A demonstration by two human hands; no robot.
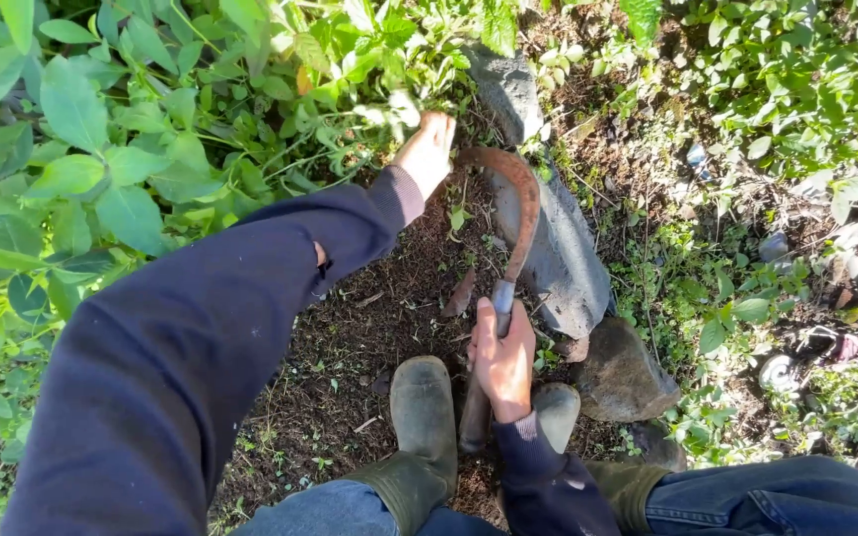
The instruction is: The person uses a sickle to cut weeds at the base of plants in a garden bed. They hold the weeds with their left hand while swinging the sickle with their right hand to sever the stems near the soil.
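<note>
Outdoors, bare soil (350,347) lies between leafy plants (101,149) and stones (558,258).

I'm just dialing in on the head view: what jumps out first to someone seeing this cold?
The rusty curved sickle at centre frame, its blade arching over bare soil beside a long grey stone. The right hand has its grip closed on the sickle's handle just above two green rubber boots, while the left hand, on a dark blue sleeve, reaches into the leafy green plants filling the upper left.
</note>
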